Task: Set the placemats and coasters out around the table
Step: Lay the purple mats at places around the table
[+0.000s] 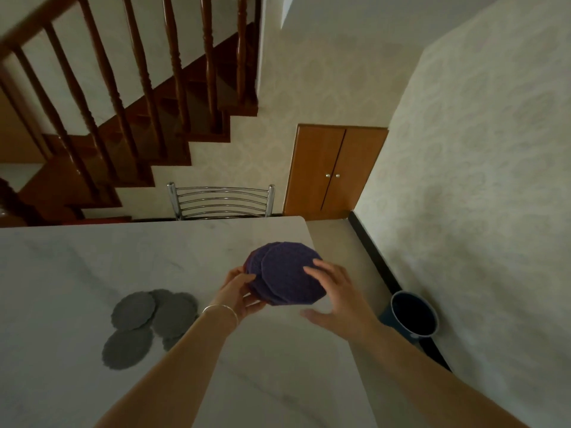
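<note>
A fanned stack of round purple placemats (pixel 285 271) is held above the white marble table (pixel 92 257) near its right edge. My left hand (pixel 244 293) grips the stack's left side from below, a silver bangle on its wrist. My right hand (pixel 335 291) holds the stack's right edge, fingers on top and thumb spread underneath. Several grey scalloped coasters (pixel 148 319) lie overlapping on the table to the left of my left forearm.
A metal-backed chair (pixel 221 200) stands at the table's far side. A dark blue bucket (pixel 414 315) sits on the floor by the wall, right of the table. A wooden staircase (pixel 123 103) and a small wooden cabinet (pixel 333 173) lie beyond.
</note>
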Tool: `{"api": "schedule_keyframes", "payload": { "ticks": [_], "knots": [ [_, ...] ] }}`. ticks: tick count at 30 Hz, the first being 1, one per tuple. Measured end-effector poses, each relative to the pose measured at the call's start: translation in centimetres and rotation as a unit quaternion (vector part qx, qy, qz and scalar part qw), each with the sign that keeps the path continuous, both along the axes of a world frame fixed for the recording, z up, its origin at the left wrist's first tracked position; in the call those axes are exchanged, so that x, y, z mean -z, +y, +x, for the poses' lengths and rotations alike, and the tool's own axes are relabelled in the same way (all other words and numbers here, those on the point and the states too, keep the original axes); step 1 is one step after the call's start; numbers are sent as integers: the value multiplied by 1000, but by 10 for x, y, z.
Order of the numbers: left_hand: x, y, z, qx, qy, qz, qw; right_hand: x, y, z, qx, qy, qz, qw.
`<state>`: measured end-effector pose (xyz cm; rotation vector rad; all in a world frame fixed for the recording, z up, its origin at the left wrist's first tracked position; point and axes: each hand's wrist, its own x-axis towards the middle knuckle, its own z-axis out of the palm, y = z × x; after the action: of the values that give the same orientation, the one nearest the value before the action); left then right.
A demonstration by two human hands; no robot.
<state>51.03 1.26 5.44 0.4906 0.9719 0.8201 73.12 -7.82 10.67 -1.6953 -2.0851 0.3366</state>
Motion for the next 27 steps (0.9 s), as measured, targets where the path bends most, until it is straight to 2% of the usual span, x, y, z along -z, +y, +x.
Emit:
{"api": "schedule_keyframes", "payload": {
  "ticks": [2, 6, 9, 14, 19, 24, 27],
  "knots": [
    [1, 2, 0, -1, 6, -5, 1000, 2, 5, 1, -61, -87, -1, 994],
    [3, 3, 1, -1, 24, -14, 1000, 8, 23, 3, -116, -128, -23, 985],
    [7, 3, 2, -13, 36, -23, 999, 16, 36, 12, -172, -154, -5, 973],
    [16, 3, 8, -47, 55, -39, 997, 22, 55, 30, -181, -47, 26, 982],
    [26, 4, 7, -87, 85, -44, 992, 25, 93, 59, -13, 72, 76, 994],
    [32, 6, -6, -148, 91, -47, 984, 63, 119, 64, 36, 49, 52, 997],
    [33, 2, -18, -171, 90, -48, 980, 87, 109, 54, -43, 31, 24, 998]
  ]
}}
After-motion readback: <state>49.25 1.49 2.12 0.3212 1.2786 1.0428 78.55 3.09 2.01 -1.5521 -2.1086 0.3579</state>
